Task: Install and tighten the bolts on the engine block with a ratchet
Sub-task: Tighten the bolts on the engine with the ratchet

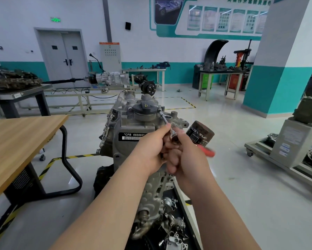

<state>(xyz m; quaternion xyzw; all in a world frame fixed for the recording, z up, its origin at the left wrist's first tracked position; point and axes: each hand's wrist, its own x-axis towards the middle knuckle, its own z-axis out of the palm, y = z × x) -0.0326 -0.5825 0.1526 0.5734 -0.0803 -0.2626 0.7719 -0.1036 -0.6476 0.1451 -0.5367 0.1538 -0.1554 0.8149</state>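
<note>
Red-handled ratchet (209, 152) grasped by right hand (189, 157), fingers of left hand (149, 150) pinching its extension bar (162, 116) at grey engine block (131, 127); dark oil filter (202, 135) alongside.

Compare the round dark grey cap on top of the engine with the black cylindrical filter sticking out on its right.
The round dark grey cap is low and wide; the black cylindrical filter is a longer can. The cap faces up; the filter juts out sideways, tilted. The cap bears a yellow symbol; the filter has white print and a rusty-brown end. Both are round and dark.
</note>
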